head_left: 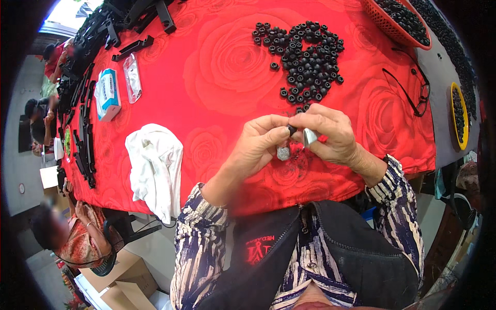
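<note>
Pinching a small black rounded part [292, 129] between the nearly closed fingertips of the left hand [263, 137] and right hand [328, 132], above the red-clothed bench [206, 77], toward its near edge and right of the middle. Also gripping, in the bent right fingers, a flat shiny silver metal piece [309, 137]. Under the left fingertips, a small grey rough-looking lump [283, 153], too small to identify. Impossible to tell the black part's facing or long axis behind the fingers.

Toward the far edge, a loose pile of small black ring-like parts [312, 57], reaching almost to the hands. At the far right corner, a red plastic basket [385, 26], full of small black parts. Past the right edge, a yellow oval tray [466, 121], with small dark pieces inside. Inside the right edge, dark-framed eyeglasses [428, 93].

Between the hands and a crumpled white cloth [155, 160] at the near edge's left end, a wide bare stretch for sideways movement. Along the left edge, crowded long black moulded pieces [82, 139], beside a white-and-blue box [107, 95].
</note>
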